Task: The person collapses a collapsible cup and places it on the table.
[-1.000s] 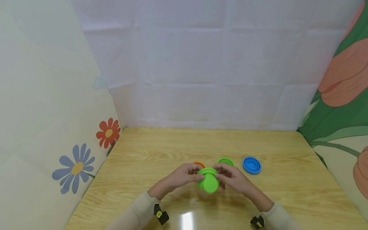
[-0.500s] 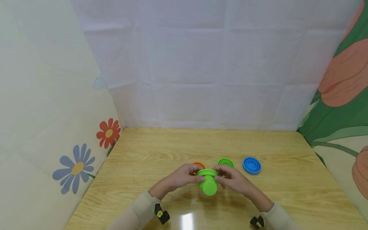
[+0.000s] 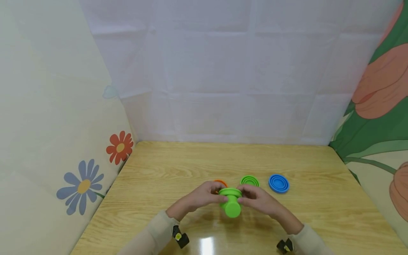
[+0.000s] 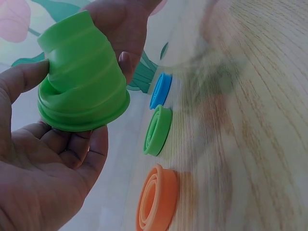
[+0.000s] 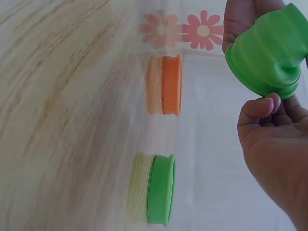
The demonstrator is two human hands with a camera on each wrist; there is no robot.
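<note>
Both hands hold a green collapsible silicone cup [image 3: 232, 209] above the table, its narrow base facing the wearer and its wide rim away. My left hand [image 3: 204, 195] grips it from the left, thumb on the wall and fingers at the rim. On the other side, my right hand [image 3: 259, 200] pinches it near the rim. In the left wrist view the cup [image 4: 84, 72] is drawn out in ridges, with a dented fold low on one side. The right wrist view shows that fold on the cup [image 5: 269, 53] too, close to the right thumb.
Beyond the hands, three flattened collapsible cups lie in a row on the wooden table [image 3: 178, 159]: orange [image 4: 159, 199], partly hidden by the left hand in the head view, green [image 3: 250, 180], and blue [image 3: 279, 183]. White cloth [image 3: 204, 88] hangs behind the table.
The cup's base has tipped slightly down and towards the wearer, showing more of the wall below the rim. Both hands stay nearly in place.
</note>
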